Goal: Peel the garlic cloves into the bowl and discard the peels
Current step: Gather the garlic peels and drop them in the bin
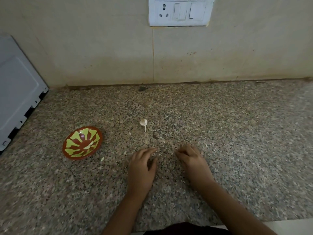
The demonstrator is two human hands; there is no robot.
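Observation:
A small red bowl (82,142) with a yellow-green pattern stands on the granite counter at the left, with a few pale peeled cloves (88,146) inside. A white piece of garlic (143,123) with a thin stalk lies on the counter, beyond my hands. My left hand (142,167) rests on the counter with its fingers relaxed and holds nothing. My right hand (192,158) lies beside it with fingers loosely curled towards the counter; whether it pinches anything is hidden. Small pale peel bits (102,159) lie near the bowl.
A grey-white appliance panel (18,92) leans at the far left. The tiled wall (118,48) with a white switchboard (180,11) closes the back. The counter's front edge (254,222) runs near my body.

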